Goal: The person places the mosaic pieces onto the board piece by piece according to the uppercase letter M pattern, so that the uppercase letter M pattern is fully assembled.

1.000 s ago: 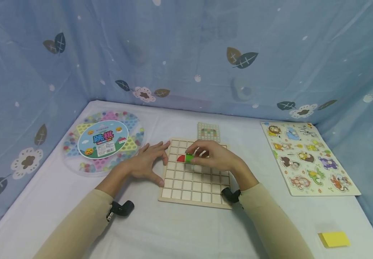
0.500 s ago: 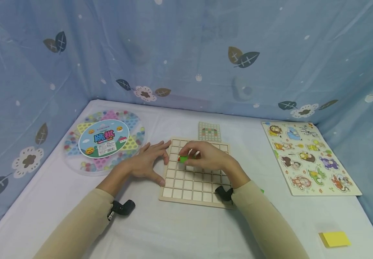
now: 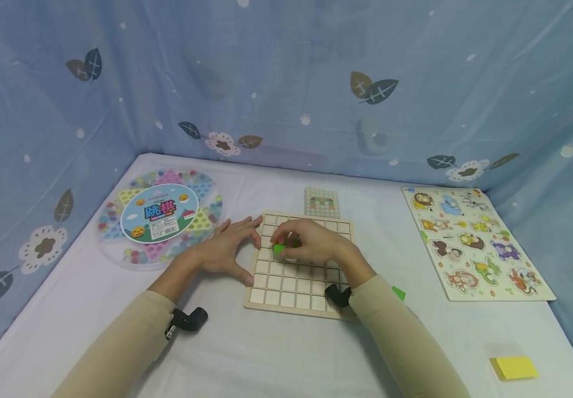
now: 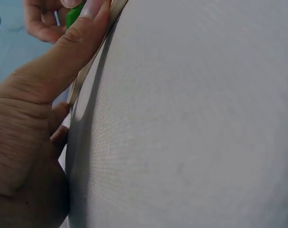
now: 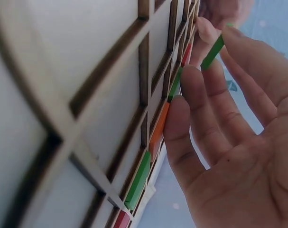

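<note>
My right hand (image 3: 306,240) pinches a small green tile (image 5: 213,52) between thumb and fingers, close over the wooden grid board (image 3: 273,298). In the right wrist view the tile is tilted and clear of the board. A row of tiles lies in the board's cells below it: a red tile (image 5: 186,53), a green tile (image 5: 174,84), an orange tile (image 5: 159,126) and more beyond. The hand hides most of this row in the head view. My left hand (image 3: 226,251) rests with spread fingers at the board's left edge, its thumb near the lower left side.
Behind the board lies a pattern card (image 3: 321,203). A round Chinese checkers set (image 3: 162,218) is at the left, an animal puzzle board (image 3: 477,243) at the right. Beside the right sleeve lies another green piece (image 3: 398,293); nearer the front right is a yellow block (image 3: 514,367).
My right hand has shifted left with the green tile, which now covers where the red tile showed. A green piece beside the right sleeve has come into view. The left hand stays put.
</note>
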Available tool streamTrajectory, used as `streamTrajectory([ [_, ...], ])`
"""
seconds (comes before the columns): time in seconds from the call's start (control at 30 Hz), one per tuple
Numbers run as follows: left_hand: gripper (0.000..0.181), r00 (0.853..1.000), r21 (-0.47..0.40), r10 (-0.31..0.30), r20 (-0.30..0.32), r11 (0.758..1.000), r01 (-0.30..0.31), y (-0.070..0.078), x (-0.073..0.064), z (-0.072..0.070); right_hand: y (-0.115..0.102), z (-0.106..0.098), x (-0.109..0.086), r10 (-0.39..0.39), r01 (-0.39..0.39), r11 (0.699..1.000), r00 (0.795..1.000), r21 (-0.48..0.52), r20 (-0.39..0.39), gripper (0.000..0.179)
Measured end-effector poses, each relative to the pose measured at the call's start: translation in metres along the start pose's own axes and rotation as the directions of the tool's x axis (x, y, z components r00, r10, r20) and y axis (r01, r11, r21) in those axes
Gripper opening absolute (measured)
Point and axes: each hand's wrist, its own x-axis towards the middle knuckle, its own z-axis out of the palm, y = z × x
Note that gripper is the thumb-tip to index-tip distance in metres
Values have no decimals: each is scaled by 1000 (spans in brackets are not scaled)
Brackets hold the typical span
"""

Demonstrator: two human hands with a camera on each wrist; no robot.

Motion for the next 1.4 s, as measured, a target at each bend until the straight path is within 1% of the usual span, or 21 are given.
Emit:
streamTrajectory([
  [0.1,74,1000,10,0,-15,1000,0,-2,-3,1,-1,2,3,10,-10,1000,1000,-15,11,27],
  [0.23,74,1000,35,-5,-27,999,6,-2,-11,0,-4,4,5,25,-24,999,1000,-39,18,25],
  [0.33,71,1000,33,6,-28,999,-5,-1,-17,-2,-6,5,5,36,-35,998,999,-59,15,24],
  [0.47,64,1000,17,11,-16,1000,-11,-1,-21,-4,-7,6,6,45,-44,996,999,-81,11,23],
  [0.63,60,1000,25,13,-16,1000,-13,-4,-20,-3,-10,7,7,53,-51,994,999,-100,13,23],
  [0.87,57,1000,16,20,-18,1000,-20,-2,-19,-4,-11,7,7,55,-54,992,998,-115,12,23],
  [1.13,58,999,16,31,-16,999,-30,-3,-15,-1,-10,7,4,71,-69,988,997,-137,9,23],
  [1.27,58,999,-4,44,-21,999,-44,-3,-14,-1,-9,7,4,64,-62,988,998,-141,8,23],
  [1.4,58,999,-8,42,-23,999,-42,-3,-14,0,-8,8,4,60,-57,987,998,-152,18,23],
])
